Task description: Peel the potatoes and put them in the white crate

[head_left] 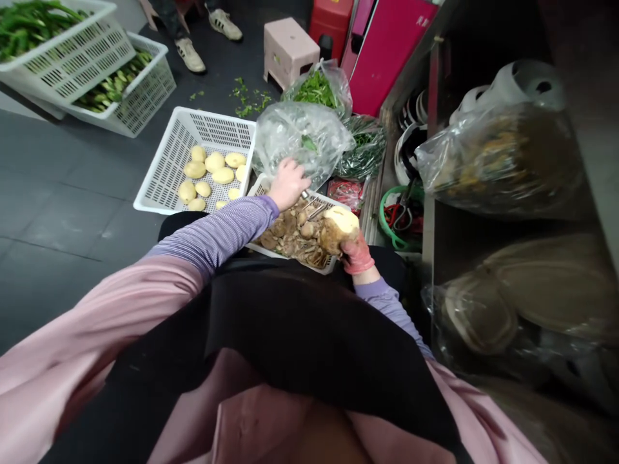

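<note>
- Head view: the potato (340,231) is in front of you, over the near right corner of the basket of peelings (260,187); its top is pared to pale yellow, its lower part has brown skin.
- Your right hand (356,252), in a pink glove, grips that potato from its lower right side.
- Your left hand (287,183), bare, is closed round a slim metal tool (315,211), whose far end points toward the potato; you can't tell from here whether the two touch.
- Below both hands, brown peelings (278,235) fill the basket, with a few round, unpeeled pieces among them.
- Left of that basket you have a larger white basket (162,171) with pale peeled potatoes (215,162) in it.
- Just beyond your left hand lies a clear plastic bag (304,138); behind it is a bag of leafy greens (316,89).
- To your right, a green basket (400,237) sits beside the shelf unit (428,251).
- Farther out, you have a pale pink stool (290,46), another person's shoes (190,55), and, at upper left, two white crates of green vegetables (97,61).
</note>
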A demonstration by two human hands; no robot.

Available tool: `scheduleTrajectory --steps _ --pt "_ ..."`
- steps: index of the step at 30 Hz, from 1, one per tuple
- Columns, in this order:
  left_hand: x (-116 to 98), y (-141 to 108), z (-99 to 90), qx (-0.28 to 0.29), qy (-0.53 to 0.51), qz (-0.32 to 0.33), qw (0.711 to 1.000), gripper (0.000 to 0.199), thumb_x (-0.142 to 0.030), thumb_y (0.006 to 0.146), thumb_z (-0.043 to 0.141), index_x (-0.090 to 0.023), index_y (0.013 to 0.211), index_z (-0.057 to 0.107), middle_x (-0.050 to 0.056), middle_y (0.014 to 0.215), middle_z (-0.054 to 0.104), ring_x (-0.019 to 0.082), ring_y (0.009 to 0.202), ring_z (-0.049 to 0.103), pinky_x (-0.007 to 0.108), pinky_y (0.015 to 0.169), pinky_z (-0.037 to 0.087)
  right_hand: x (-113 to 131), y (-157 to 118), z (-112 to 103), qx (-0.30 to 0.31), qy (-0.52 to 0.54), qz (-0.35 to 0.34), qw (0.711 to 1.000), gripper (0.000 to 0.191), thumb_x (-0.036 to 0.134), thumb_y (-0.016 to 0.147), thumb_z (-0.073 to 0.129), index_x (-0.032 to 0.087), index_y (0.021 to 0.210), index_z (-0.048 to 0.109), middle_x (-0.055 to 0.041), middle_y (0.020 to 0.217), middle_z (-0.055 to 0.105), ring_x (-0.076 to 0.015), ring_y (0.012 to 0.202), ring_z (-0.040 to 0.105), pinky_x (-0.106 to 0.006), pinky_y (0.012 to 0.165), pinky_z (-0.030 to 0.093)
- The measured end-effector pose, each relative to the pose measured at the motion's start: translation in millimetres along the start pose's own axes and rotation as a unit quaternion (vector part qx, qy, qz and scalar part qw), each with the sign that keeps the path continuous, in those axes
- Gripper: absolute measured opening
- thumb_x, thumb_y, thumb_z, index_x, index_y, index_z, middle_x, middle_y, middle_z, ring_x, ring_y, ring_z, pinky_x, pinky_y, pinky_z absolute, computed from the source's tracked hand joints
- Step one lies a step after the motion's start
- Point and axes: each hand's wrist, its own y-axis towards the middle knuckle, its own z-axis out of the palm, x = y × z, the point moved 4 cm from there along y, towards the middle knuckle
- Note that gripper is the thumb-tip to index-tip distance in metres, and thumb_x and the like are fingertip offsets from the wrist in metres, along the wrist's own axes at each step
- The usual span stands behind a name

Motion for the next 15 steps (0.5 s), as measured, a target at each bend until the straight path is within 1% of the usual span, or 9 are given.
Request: scheduleTrajectory --steps 2,4,6,8,9,10,12,14,15 --pt "-2 -3 -1.2 -0.008 0.004 -0.03 0.999 0.033 -0.036 0.103 0.05 -0.019 0.082 0.069 0.009 0.08 0.055 0.031 0.101 0.053 0.051 0.1 0.042 2 0 4 -0.018 0.033 0.008 0.999 0.092 0.073 0.052 0.093 0.027 0.127 0.065 -0.0099 0.13 0.076 -0.0352 0.134 0.067 -0.051 0.113 0.057" --pt "-11 -3 -2.4 -0.03 0.01 -0.043 0.999 0.036 -0.039 0.104 0.048 -0.019 0.084 0.069 0.009 0.081 0.055 0.031 0.1 0.053 0.051 0.098 0.043 2 3 6 -0.028 0.034 0.017 0.999 0.089 0.069 0.053 0.094 0.026 0.126 0.066 -0.0094 0.127 0.077 -0.0339 0.129 0.069 -0.049 0.111 0.058" --pt "-25 -1 -0.9 -0.04 0.011 -0.009 0.999 0.038 -0.04 0.107 0.044 -0.021 0.087 0.07 0.009 0.084 0.056 0.03 0.103 0.054 0.053 0.101 0.042 1 7 8 -0.029 0.016 0.028 0.999 0.09 0.066 0.053 0.096 0.025 0.127 0.066 -0.0084 0.123 0.078 -0.0327 0.125 0.072 -0.048 0.11 0.059" --pt "-35 0 4.0 -0.026 0.006 0.034 0.999 0.04 -0.039 0.108 0.041 -0.022 0.086 0.07 0.009 0.086 0.057 0.03 0.103 0.054 0.054 0.104 0.041 0 8 9 -0.029 0.007 0.035 0.999 0.094 0.068 0.05 0.096 0.025 0.128 0.066 -0.0083 0.12 0.079 -0.0325 0.122 0.073 -0.048 0.108 0.061" --pt "-35 0 6.5 -0.016 0.004 0.039 0.999 0.04 -0.038 0.108 0.041 -0.022 0.084 0.069 0.009 0.085 0.057 0.029 0.102 0.054 0.053 0.103 0.041 -1 8 8 -0.033 0.009 0.038 0.999 0.095 0.069 0.049 0.096 0.025 0.127 0.066 -0.0082 0.121 0.079 -0.0327 0.123 0.073 -0.048 0.107 0.062" --pt "-33 -1 8.4 -0.009 0.004 0.031 0.999 0.041 -0.036 0.107 0.041 -0.022 0.081 0.068 0.009 0.084 0.056 0.029 0.1 0.054 0.052 0.101 0.042 -2 7 7 -0.037 0.012 0.043 0.998 0.095 0.071 0.048 0.095 0.026 0.127 0.067 -0.0083 0.121 0.079 -0.0333 0.123 0.072 -0.048 0.106 0.062" --pt "-23 -3 9.7 -0.006 0.006 -0.007 1.0 0.039 -0.034 0.105 0.043 -0.021 0.076 0.066 0.01 0.081 0.056 0.03 0.098 0.053 0.051 0.097 0.043 -3 4 2 -0.048 0.021 0.057 0.997 0.096 0.076 0.044 0.094 0.027 0.123 0.069 -0.0084 0.12 0.08 -0.0352 0.125 0.072 -0.049 0.104 0.063" --pt "-18 -5 8.6 -0.015 0.008 -0.036 0.999 0.037 -0.034 0.105 0.045 -0.021 0.078 0.066 0.011 0.081 0.057 0.031 0.1 0.053 0.051 0.096 0.043 -4 2 -3 -0.052 0.023 0.066 0.996 0.096 0.079 0.04 0.093 0.027 0.119 0.07 -0.0089 0.116 0.081 -0.037 0.127 0.071 -0.051 0.103 0.064" --pt "-19 -4 8.1 -0.018 0.006 -0.035 0.999 0.036 -0.034 0.105 0.046 -0.02 0.08 0.068 0.011 0.083 0.058 0.032 0.102 0.053 0.052 0.097 0.043 -4 1 -6 -0.05 0.02 0.069 0.996 0.096 0.079 0.04 0.093 0.027 0.118 0.071 -0.0092 0.115 0.081 -0.0375 0.129 0.071 -0.052 0.103 0.064"
